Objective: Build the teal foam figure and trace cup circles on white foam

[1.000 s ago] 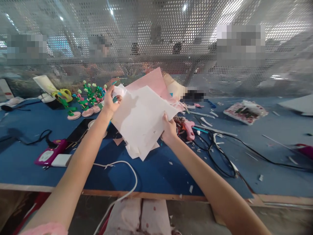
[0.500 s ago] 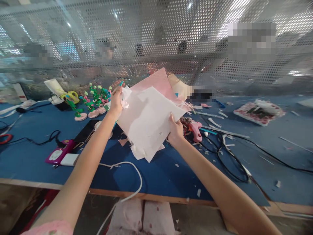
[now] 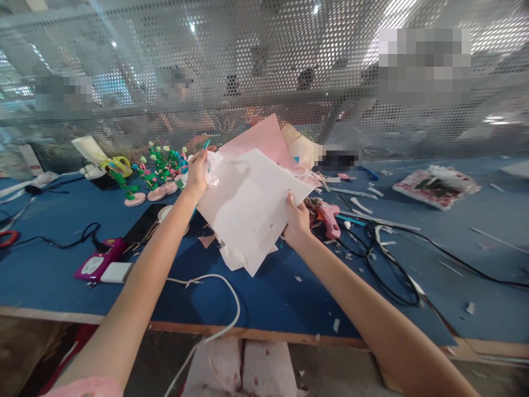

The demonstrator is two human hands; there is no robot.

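Both my hands hold up a stack of white and pink foam sheets above the blue table. My right hand grips the stack's right edge, thumb on top. My left hand is closed at the stack's upper left corner, pinching a crumpled pale pink scrap and something teal. A pink sheet and a tan one stick out behind the white sheets.
Small green and pink craft flowers stand at the back left. A pink glue gun and black cables lie right of my hands. A magenta device, white cord and paper scraps lie near the front edge. A perforated metal screen closes the back.
My left hand slid up along the stack's top corner and gathered the crumpled pink scrap. The stack stays held up; the view shifted slightly.
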